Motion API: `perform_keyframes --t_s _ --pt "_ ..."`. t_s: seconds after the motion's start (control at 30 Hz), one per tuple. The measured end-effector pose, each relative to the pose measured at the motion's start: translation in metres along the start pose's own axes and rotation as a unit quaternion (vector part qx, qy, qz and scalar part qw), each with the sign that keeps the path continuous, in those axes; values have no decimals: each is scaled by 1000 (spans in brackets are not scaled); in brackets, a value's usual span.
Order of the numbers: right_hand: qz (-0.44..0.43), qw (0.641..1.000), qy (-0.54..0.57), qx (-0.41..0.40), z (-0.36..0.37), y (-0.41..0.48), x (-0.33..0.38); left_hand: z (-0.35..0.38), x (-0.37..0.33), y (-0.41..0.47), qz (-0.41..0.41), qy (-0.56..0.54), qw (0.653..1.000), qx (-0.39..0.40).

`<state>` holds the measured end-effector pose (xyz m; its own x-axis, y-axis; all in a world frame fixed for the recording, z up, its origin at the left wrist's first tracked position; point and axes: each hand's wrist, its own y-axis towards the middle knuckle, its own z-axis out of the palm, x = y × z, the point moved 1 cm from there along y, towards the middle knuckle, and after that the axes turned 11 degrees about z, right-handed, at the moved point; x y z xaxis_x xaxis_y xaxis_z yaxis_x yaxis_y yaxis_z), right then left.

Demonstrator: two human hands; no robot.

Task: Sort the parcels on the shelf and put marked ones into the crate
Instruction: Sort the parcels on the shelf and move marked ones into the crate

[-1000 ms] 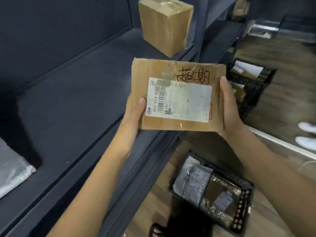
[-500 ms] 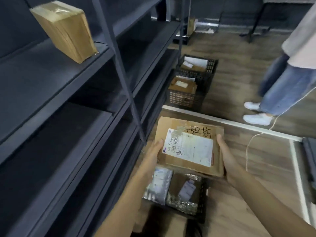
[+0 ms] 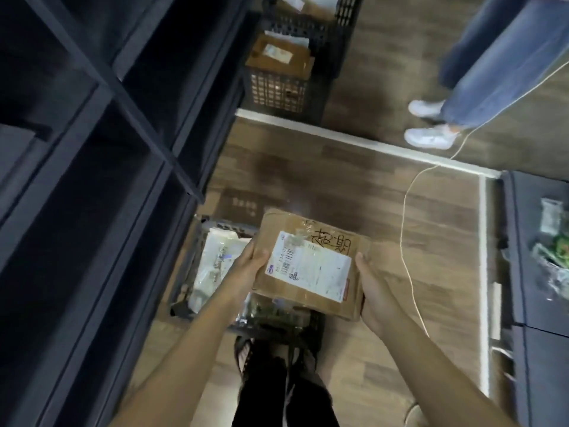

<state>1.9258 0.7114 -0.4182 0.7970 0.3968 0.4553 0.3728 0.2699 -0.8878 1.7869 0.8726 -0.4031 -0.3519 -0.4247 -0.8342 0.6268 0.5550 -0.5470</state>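
— We've lowered the marked cardboard parcel (image 3: 311,266) from the shelf (image 3: 77,155). It now hangs just above the black crate (image 3: 186,272) at our feet, so it's nearly sorted.

— Our left hand (image 3: 246,269) and right hand (image 3: 374,291) each grip 1 side edge, thumbs on top. We can't see the fingers underneath, and the label is blurred.

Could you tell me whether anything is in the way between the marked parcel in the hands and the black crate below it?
Nothing visible is. The left hand and right hand hold the parcel over the open-topped crate; only a white bag and another packet lie inside it.
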Motion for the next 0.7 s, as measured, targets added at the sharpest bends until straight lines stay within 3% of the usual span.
perform_keyframes --t_s 0.3,0.53,0.7 --pt "68 997 -27 -26 1 217 -93 -31 182 147 -61 70 996 16" --pt "39 992 -85 -81 -6 337 -124 -35 276 234 -64 142 986 61" --pt "-8 974 -193 -118 1 373 -131 -26 306 261 -97 220 970 27"
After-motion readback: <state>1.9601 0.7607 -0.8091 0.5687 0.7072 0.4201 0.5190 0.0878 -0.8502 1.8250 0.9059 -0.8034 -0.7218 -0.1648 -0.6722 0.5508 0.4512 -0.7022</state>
